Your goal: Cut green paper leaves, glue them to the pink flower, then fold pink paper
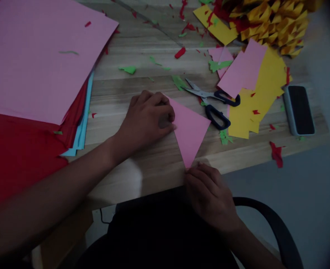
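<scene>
A pink paper piece (191,129) with pointed corners lies at the table's front edge, between both hands. My left hand (151,117) has its fingers curled and pinches the paper's upper left edge. At the bottom tip of the paper, my right hand (209,194) closes its fingers on the point. Scissors (206,96) with dark blue handles lie partly open just beyond the paper's right corner.
Large pink sheets (41,56) overlap red paper (16,149) and blue sheets at left. Yellow pieces (271,74), pink cut pieces (243,69), folded yellow paper (279,22) and a phone (299,110) lie at right. Red and green scraps are scattered on the wooden table (111,183).
</scene>
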`<state>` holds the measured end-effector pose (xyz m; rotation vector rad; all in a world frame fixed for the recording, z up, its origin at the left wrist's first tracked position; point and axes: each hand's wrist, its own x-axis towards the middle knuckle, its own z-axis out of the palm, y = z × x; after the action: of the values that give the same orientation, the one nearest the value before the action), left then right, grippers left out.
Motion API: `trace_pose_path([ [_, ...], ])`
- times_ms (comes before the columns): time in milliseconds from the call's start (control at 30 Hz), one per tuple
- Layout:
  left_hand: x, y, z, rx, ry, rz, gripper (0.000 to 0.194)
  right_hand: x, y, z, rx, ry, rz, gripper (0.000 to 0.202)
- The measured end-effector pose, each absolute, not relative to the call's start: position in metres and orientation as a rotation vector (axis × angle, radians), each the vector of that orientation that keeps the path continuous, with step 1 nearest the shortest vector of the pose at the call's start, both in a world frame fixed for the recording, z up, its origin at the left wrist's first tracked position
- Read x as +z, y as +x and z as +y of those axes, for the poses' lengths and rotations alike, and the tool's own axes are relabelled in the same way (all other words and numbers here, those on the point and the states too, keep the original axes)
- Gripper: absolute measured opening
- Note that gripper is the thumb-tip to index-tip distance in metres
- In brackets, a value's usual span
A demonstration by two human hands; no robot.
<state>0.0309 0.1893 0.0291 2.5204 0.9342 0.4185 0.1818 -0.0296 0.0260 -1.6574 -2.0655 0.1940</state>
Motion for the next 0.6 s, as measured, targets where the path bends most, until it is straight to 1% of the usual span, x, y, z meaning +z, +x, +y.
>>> trace_pose_path([
  [100,0.031,0.033,0.187,0.418,2.556,0.975,0.014,0.022,0.179,-0.046,0.147,-1.587,-2.043,0.027],
  [200,0.031,0.036,0.188,0.388,2.656,0.798,0.02,0.019,0.178,-0.053,0.138,-1.558,-1.982,0.029],
  [300,0.037,0.036,0.186,0.236,2.852,0.499,0.031,0.022,0.178,-0.045,0.163,-1.599,-1.904,0.027],
  [400,0.053,0.025,0.173,0.023,3.045,0.511,0.036,0.028,0.179,-0.029,0.174,-1.601,-1.847,0.023],
  [467,0.066,0.013,0.159,-0.107,3.1,0.605,0.031,0.03,0.177,-0.02,0.192,-1.585,-1.828,0.022],
  [533,0.075,0.0,0.145,-0.224,3.082,0.587,0.022,0.03,0.174,-0.011,0.22,-1.59,-1.824,0.024],
  [600,0.075,-0.009,0.135,-0.271,3.026,0.566,0.019,0.028,0.171,-0.003,0.257,-1.636,-1.829,0.026],
])
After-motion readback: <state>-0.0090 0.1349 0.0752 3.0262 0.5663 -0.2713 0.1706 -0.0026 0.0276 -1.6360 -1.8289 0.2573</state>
